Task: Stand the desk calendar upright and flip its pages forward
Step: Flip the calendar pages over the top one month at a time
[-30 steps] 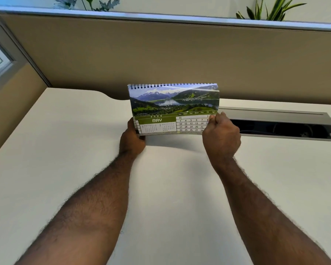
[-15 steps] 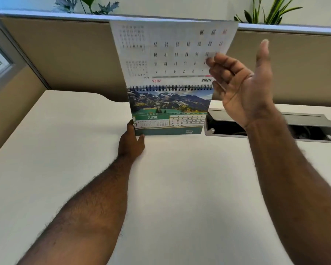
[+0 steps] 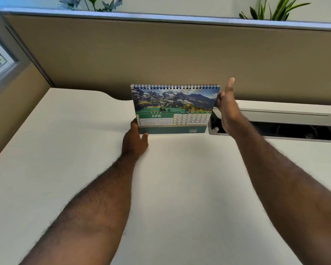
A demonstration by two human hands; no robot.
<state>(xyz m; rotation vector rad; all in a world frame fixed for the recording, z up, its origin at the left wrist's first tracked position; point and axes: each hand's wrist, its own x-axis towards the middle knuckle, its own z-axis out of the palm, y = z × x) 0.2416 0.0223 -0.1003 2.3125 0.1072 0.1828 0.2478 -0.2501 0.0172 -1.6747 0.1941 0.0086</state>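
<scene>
"JUNE 2026" is shown on the spiral-bound calendar (image 3: 172,109), gripped by the left hand (image 3: 135,140); the right hand (image 3: 227,109) is spread wide.

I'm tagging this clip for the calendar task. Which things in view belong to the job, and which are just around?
Job: desk calendar, showing June; left hand at its lower corner; right hand at its right edge.
Around: desk, open cable tray, partition, plants.

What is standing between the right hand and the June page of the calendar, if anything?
Nothing visible. The right hand is open beside the right edge of the calendar, fingers near its top corner. The left hand holds the lower left corner. The open cable tray lies behind the right hand.
</scene>
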